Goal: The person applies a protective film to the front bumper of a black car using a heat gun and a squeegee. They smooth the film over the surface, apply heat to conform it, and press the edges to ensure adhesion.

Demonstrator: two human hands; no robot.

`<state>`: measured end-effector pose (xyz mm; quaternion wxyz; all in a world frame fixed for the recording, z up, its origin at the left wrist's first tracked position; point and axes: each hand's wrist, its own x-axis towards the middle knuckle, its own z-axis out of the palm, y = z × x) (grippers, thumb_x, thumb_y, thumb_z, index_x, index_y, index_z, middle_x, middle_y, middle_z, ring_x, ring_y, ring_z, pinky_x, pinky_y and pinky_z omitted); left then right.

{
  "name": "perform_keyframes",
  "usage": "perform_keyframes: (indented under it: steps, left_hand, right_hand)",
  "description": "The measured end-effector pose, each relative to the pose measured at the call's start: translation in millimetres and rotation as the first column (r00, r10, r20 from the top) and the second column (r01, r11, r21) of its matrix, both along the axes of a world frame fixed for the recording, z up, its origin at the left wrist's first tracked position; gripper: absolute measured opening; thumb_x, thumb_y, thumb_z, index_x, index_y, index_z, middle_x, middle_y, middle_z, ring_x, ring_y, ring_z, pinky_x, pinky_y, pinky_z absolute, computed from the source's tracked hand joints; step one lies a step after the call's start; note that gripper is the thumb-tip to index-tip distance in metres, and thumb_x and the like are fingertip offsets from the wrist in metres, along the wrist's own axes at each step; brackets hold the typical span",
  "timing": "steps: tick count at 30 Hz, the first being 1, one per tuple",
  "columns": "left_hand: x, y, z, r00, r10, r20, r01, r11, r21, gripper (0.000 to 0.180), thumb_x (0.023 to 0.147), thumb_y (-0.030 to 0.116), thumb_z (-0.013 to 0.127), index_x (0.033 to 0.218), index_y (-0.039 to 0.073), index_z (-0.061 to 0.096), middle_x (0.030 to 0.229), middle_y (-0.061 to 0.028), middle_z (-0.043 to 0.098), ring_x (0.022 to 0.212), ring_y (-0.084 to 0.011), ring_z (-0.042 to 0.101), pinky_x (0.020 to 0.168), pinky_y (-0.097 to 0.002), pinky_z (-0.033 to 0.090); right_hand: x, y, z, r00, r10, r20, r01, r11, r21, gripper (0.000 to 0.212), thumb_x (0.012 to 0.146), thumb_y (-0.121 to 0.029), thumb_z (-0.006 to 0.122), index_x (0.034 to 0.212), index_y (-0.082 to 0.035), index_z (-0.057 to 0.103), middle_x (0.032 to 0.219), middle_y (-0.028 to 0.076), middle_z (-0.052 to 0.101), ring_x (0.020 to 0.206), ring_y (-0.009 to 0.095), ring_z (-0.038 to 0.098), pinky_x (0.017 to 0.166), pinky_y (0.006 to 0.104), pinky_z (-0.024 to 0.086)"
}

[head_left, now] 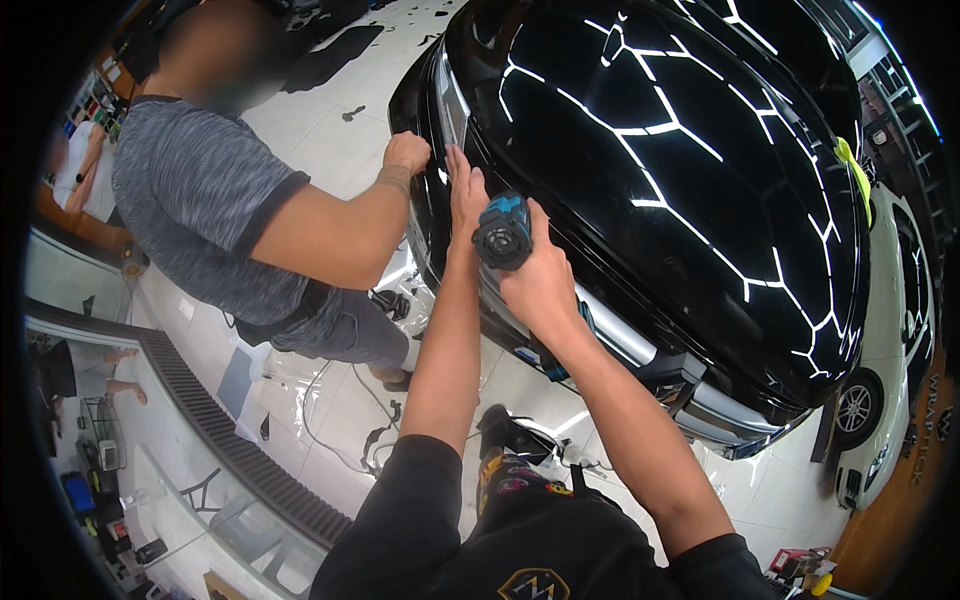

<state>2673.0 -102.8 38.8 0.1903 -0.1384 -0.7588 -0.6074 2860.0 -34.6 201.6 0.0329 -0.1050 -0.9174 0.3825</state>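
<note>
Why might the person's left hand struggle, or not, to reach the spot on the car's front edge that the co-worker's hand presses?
Probably it would not struggle: the left hand lies flat on the black car beside the co-worker's hand, nothing between.

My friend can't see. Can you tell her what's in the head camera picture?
A person's left hand presses flat on the front of a shiny black car, while the right hand holds a black and blue tool against it. Beside them, a co-worker in a grey shirt also touches the car.
</note>
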Motion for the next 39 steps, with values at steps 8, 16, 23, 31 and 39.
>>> perform_keyframes:
  steps: [8, 16, 23, 31, 39]
  left_hand:
    - [0.7, 3.7, -15.3, 0.994, -0.07, -0.08, 0.081, 0.987, 0.14, 0.06, 0.106, 0.019, 0.039, 0.158, -0.004, 0.018, 0.165, -0.0258, 0.015, 0.155, -0.0376, 0.01, 0.126, -0.0419, 0.011]
    - [29.0, 2.1, -34.2, 0.996, -0.057, 0.075, 0.043, 0.984, 0.171, 0.062, 0.105, 0.02, 0.043, 0.158, -0.001, 0.019, 0.166, -0.0243, 0.015, 0.155, -0.0376, 0.011, 0.125, -0.0435, 0.014]
    - [66.9, -9.7, -35.6, 0.989, -0.08, 0.122, 0.055, 0.979, 0.197, 0.064, 0.104, 0.022, 0.046, 0.159, 0.0, 0.021, 0.166, -0.0231, 0.015, 0.155, -0.0378, 0.011, 0.125, -0.0449, 0.015]
    - [93.9, -12.4, -21.6, 0.987, -0.142, 0.081, 0.125, 0.975, 0.186, 0.067, 0.102, 0.024, 0.05, 0.159, 0.002, 0.022, 0.167, -0.0217, 0.015, 0.155, -0.0381, 0.012, 0.125, -0.0465, 0.016]
    - [128.5, 18.7, 8.8, 0.976, -0.192, -0.103, 0.178, 0.975, -0.132, 0.071, 0.099, 0.027, 0.055, 0.159, 0.004, 0.024, 0.167, -0.0205, 0.015, 0.155, -0.0387, 0.013, 0.124, -0.0492, 0.016]
  right_hand:
    - [-28.1, -6.8, -5.1, 1.0, 0.008, 0.028, -0.007, 0.999, -0.039, 0.08, 0.081, -0.003, 0.066, 0.151, -0.001, 0.028, 0.106, 0.032, 0.068, 0.107, 0.049, 0.064, 0.094, 0.0492, 0.05]
    - [-53.0, -25.6, -6.3, 0.993, -0.021, -0.12, 0.003, 0.988, -0.152, 0.083, 0.078, -0.004, 0.067, 0.15, -0.002, 0.028, 0.103, 0.033, 0.068, 0.104, 0.051, 0.065, 0.092, 0.0518, 0.05]
    - [-57.5, -33.1, -5.0, 0.995, -0.025, -0.094, 0.011, 0.988, -0.151, 0.085, 0.077, -0.004, 0.069, 0.151, -0.004, 0.028, 0.102, 0.031, 0.069, 0.103, 0.049, 0.065, 0.092, 0.0505, 0.051]
    - [-30.8, -27.3, -6.3, 0.996, -0.025, -0.081, 0.016, 0.994, -0.11, 0.09, 0.075, -0.005, 0.07, 0.153, -0.002, 0.025, 0.095, 0.031, 0.069, 0.096, 0.05, 0.067, 0.086, 0.0532, 0.052]
    - [35.4, 10.6, -6.2, 0.994, -0.094, -0.053, 0.087, 0.989, -0.12, 0.086, 0.08, -0.007, 0.068, 0.154, -0.003, 0.024, 0.098, 0.032, 0.069, 0.095, 0.05, 0.067, 0.085, 0.0499, 0.052]
